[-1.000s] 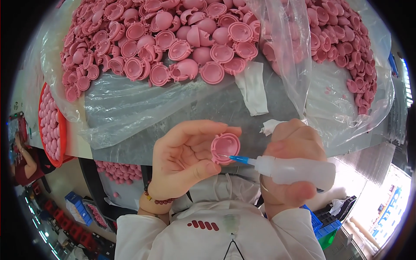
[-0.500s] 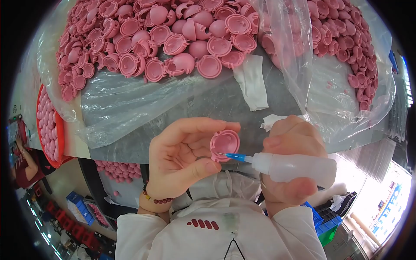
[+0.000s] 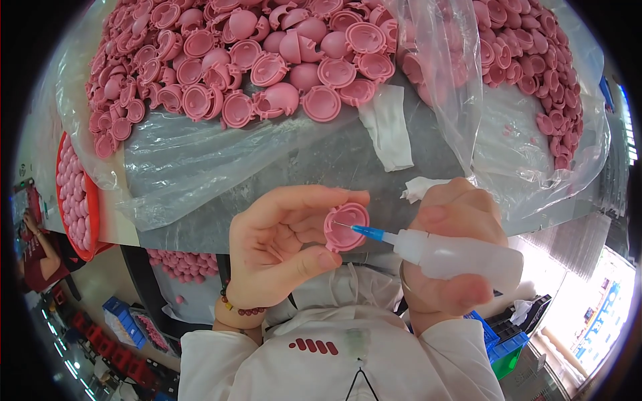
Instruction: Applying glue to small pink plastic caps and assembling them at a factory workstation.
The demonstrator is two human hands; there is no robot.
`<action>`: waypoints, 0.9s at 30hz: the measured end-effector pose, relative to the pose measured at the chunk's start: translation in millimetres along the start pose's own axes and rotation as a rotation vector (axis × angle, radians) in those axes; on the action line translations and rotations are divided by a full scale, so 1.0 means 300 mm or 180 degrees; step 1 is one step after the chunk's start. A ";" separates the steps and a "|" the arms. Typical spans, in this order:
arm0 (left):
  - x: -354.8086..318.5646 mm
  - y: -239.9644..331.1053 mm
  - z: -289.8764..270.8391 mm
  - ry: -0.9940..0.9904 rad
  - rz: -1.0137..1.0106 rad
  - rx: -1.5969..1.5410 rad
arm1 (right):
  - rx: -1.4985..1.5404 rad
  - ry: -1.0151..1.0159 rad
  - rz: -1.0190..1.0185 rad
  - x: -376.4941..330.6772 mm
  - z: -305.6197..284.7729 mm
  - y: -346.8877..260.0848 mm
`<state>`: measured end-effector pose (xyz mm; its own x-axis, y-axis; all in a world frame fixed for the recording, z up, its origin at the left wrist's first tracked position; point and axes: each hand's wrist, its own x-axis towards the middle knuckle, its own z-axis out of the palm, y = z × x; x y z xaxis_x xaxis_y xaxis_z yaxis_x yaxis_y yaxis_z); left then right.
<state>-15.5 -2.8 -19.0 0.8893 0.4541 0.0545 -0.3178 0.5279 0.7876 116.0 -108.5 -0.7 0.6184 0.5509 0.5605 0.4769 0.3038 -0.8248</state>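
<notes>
The pink cap [image 3: 346, 227] sits lower now, left hand [image 3: 281, 250] curled around it.

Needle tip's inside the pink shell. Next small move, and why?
Probably a gentle squeeze of the bottle by the right hand: its blue needle already points into the hollow of the pink shell, which the left hand pinches open side toward it. Whether the tip touches the plastic, I cannot tell.

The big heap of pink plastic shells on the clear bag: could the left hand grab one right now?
Probably not straight away. The left hand is already pinching a round pink plastic shell, so its fingers are busy. The heap of pink plastic shells lies open ahead with nothing covering it.
</notes>
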 end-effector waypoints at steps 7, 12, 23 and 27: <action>0.001 -0.002 0.001 0.0000 0.0029 -0.0028 | 0.0070 0.0033 0.0116 0.001 -0.013 -0.007; -0.002 -0.001 0.020 0.0087 0.0114 0.0040 | 0.0123 0.0052 0.0203 0.003 -0.033 -0.015; 0.001 -0.010 0.006 0.0062 0.0323 0.0363 | 0.0188 0.0068 0.0132 -0.006 -0.051 -0.016; 0.004 -0.012 0.011 0.0104 0.0422 0.0410 | 0.0212 0.0075 0.0102 -0.004 -0.044 -0.011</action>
<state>-12.1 -6.5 -19.7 0.8307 0.5376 0.1448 -0.3849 0.3665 0.8471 121.9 -120.4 2.3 0.6476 0.5430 0.5345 0.4145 0.3376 -0.8451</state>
